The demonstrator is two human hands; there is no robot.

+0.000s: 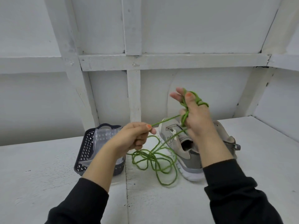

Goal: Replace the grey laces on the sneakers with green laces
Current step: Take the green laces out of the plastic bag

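White table [48, 159], white wall [194, 29]. Mesh basket [84, 143] w/ plastic bag [105, 135]. L hand [134, 136] pinches green lace [151, 155]; R hand [194, 113] grips its loops.

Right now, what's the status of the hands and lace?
Left hand pinches green lace. Right hand has it wound round fingers. Loose loops tangled on table beside sneaker.

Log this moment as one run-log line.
green lace: loose loops on table | left hand: pinches one strand | right hand: holds lace looped round it, above sneakers | basket: left of sneakers
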